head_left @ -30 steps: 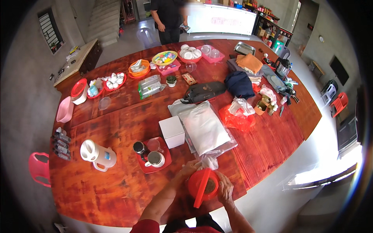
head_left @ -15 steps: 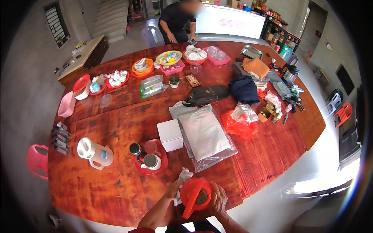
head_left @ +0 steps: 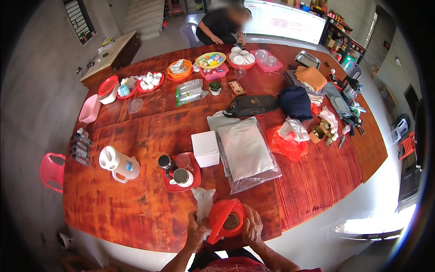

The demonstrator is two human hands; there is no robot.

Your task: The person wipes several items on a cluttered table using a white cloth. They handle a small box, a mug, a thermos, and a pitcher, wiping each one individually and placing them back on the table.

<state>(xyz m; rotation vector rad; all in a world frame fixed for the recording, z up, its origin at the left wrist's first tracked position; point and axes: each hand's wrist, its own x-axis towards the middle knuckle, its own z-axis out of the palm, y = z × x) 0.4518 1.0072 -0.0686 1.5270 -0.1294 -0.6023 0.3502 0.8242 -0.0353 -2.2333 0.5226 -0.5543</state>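
A round red-orange container (head_left: pixel 228 221) with its lid hinged open is tilted toward me at the near table edge, dark contents showing inside. My right hand (head_left: pixel 252 225) grips its right side. My left hand (head_left: pixel 195 230) holds a crumpled white cloth or tissue (head_left: pixel 202 202) against the container's left side. Both forearms come up from the lower edge of the head view.
The long red wooden table (head_left: pixel 136 213) carries a red tray with cups (head_left: pixel 181 174), a white box (head_left: pixel 205 148), a clear bag of white powder (head_left: pixel 245 152), a white jug (head_left: pixel 118 163), a red plastic bag (head_left: pixel 286 144), bowls and baskets. A person sits at the far end (head_left: pixel 221 25). A pink stool (head_left: pixel 52 170) stands left.
The container has come closer to me and tilted so its opening faces the camera. The person at the far end went from standing to bending over the table.
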